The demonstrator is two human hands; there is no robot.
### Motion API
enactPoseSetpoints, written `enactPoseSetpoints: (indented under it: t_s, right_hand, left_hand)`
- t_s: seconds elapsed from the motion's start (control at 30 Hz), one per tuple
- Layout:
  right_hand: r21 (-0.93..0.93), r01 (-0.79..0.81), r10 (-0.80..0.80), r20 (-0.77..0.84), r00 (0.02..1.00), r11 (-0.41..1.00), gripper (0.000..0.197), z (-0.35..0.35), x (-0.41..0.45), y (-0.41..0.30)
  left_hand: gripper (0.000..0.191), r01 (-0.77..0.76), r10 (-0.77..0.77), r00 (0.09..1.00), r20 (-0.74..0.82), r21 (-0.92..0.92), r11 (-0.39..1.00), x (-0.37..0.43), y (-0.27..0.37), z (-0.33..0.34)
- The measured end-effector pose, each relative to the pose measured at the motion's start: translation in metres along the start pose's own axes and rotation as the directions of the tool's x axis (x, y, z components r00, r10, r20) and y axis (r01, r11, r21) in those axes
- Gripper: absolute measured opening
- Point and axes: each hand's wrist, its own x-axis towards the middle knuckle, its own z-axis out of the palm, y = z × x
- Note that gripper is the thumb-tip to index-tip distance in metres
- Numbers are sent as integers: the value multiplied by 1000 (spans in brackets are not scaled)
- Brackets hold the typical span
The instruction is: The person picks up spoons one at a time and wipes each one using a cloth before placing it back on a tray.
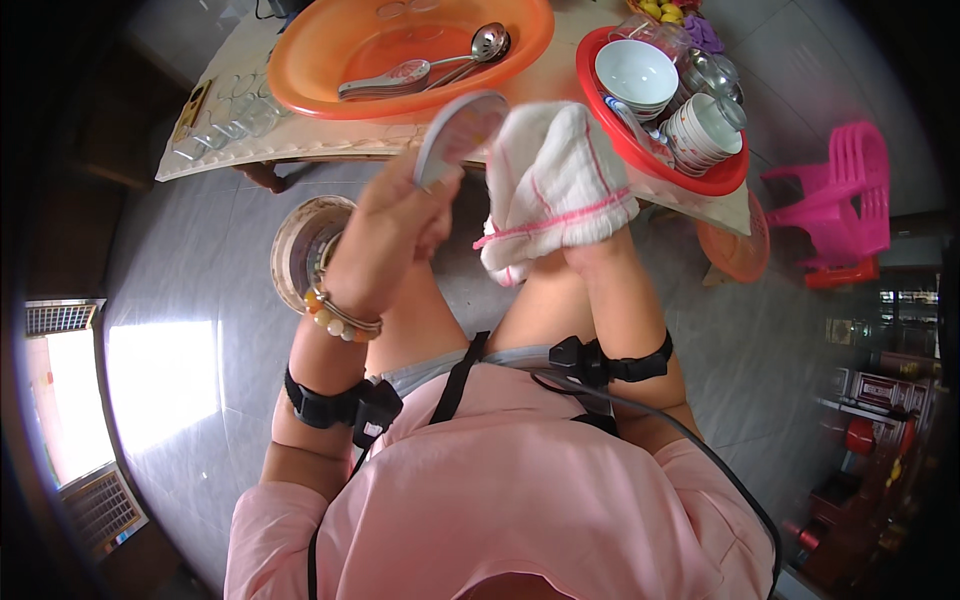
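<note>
Raised before the table edge, my left hand (409, 206) grips a patterned ceramic spoon (459, 135), somewhat blurred. A white terry towel with pink stripes (559, 180) covers my right hand (592, 251), so its fingers are hidden; the cloth comes close to the spoon's right side. Behind them, an orange plastic basin (300, 94) holds a stack of ceramic spoons (386, 81) and a metal slotted ladle (489, 43). The red plastic basin (716, 184) at the right contains white bowls (637, 71), a stack of patterned bowls (701, 135), more spoons and metal ware.
Glass cups (244, 112) and a phone (193, 109) lie on the table's left end. Below the table are a round bin (289, 251) at left and an orange basket (739, 240) at right. Pink plastic chairs (847, 195) stand farther right. Yellow fruit (661, 10) sits beyond the red basin.
</note>
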Motion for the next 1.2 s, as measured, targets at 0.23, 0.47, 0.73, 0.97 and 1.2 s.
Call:
enactPoseSetpoints:
  t_s: [0.23,0.47,0.73,0.97,1.2]
  right_hand:
    - [-211,20,16,166,986,977,27,7,-22,-12]
    - [-590,134,-291,-178,940,796,23,-4,-6,-26]
    - [273,-748,746,135,652,605,41,-25,-13,-3]
    - [164,-932,666,660,347,324,26,2,-45,15]
    - [736,-634,597,625,503,-236,24,-10,-56,-17]
  left_hand:
    - [14,179,-145,945,294,-94,979,-3,-9,6]
    - [21,62,-64,966,251,15,998,-4,-5,8]
    - [30,-236,317,944,-91,486,842,32,12,-31]
    - [43,-96,354,935,-20,948,305,156,47,-131]
    - [51,91,-8,996,-91,996,-24,217,35,-140]
